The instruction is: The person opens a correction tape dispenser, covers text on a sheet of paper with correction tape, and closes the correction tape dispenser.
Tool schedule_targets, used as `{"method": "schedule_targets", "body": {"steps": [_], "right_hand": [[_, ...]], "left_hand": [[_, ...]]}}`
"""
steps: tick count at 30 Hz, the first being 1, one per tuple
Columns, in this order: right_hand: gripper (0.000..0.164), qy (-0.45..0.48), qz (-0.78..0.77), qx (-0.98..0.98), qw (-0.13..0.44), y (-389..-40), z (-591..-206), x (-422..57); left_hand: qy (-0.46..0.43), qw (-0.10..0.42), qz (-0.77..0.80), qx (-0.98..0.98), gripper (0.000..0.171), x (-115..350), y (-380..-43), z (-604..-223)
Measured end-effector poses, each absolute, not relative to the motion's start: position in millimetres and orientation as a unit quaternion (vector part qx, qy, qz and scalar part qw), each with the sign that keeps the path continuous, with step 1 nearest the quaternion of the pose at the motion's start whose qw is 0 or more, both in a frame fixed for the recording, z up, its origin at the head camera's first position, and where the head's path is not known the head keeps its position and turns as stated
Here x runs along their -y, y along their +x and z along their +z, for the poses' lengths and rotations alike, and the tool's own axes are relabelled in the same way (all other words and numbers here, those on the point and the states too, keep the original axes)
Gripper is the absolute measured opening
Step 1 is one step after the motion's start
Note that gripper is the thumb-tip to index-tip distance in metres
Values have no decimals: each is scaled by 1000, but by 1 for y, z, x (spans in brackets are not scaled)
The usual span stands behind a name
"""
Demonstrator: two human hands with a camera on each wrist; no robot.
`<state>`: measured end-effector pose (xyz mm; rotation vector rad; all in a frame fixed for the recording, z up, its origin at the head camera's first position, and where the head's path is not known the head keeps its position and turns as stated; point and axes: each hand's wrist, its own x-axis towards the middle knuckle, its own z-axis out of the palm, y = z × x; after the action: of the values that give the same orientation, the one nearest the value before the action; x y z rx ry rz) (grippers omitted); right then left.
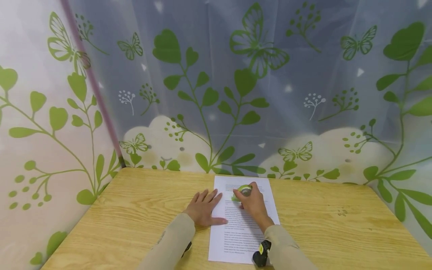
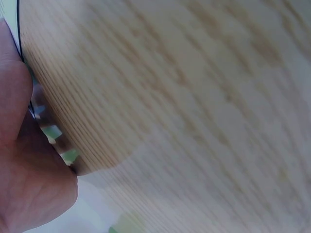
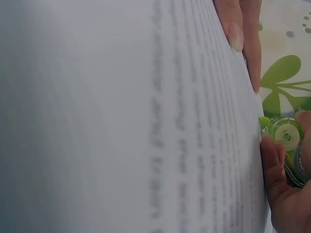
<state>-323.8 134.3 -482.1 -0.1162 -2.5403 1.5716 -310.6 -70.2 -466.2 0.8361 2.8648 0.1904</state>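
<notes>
A white sheet of paper (image 1: 243, 240) printed with lines of dark text lies flat on the table. My right hand (image 1: 253, 204) grips a green, see-through correction tape (image 3: 285, 136) between thumb and fingers, over the upper lines of text. In the right wrist view its round spools show through the case; its tip at the paper is too small to make out. My left hand (image 1: 202, 210) rests with fingers spread across the sheet's left edge, thumb lying on the text. The left wrist view catches only part of that hand (image 2: 36, 165).
The wooden table (image 1: 148, 202) extends to both sides of the sheet. Behind it hangs a curtain (image 1: 209, 75) with green leaves and butterflies. A black wrist device (image 1: 261, 253) sits at the right sleeve, over the sheet's lower right edge.
</notes>
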Motion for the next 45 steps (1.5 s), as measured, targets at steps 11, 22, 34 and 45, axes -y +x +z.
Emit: {"method": "schedule_targets", "body": {"steps": [11, 22, 34, 45], "right_hand": [[46, -41, 516, 852, 76, -321, -482, -144], [46, -51, 521, 849, 77, -320, -482, -152], [46, -47, 519, 850, 80, -320, -482, -158], [45, -50, 514, 852, 85, -318, -482, -162]], "left_hand": [[274, 81, 57, -957, 91, 68, -308, -463], [271, 83, 61, -957, 91, 69, -309, -465], [273, 82, 66, -956, 92, 69, -311, -468], [273, 81, 71, -956, 96, 71, -314, -474]]}}
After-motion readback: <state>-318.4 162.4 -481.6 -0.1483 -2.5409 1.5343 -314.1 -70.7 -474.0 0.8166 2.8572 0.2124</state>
